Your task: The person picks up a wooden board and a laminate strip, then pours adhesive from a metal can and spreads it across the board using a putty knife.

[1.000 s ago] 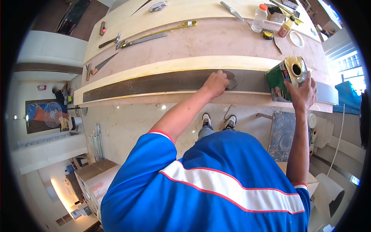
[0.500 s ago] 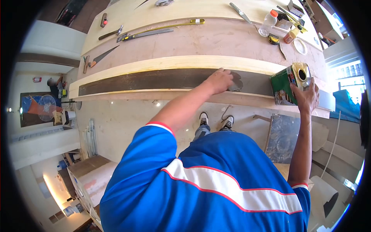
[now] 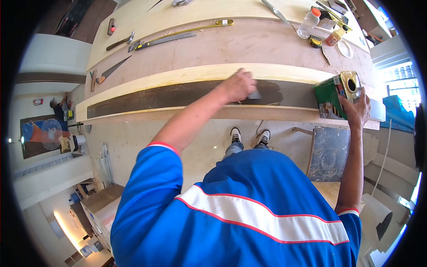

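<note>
Scraper point(image 3: 255, 95) in the gripping left hand point(image 3: 238, 85) has slid leftward, widening the dark coat, while the right hand point(image 3: 358, 108) clasps the can point(image 3: 336, 94).

Tin can point(image 3: 332, 97): green sides, brass-gold top, red and white label patch. Long strip point(image 3: 178, 95): dark brown-black, pale yellow wood edges. Surface point(image 3: 249, 44): mottled pinkish-tan. Shirt point(image 3: 249, 209): bright blue, white diagonal band edged red, red-trimmed sleeves. Bottle point(image 3: 308, 23): clear, orange cap. Shoes point(image 3: 250, 136): black and white.
</note>
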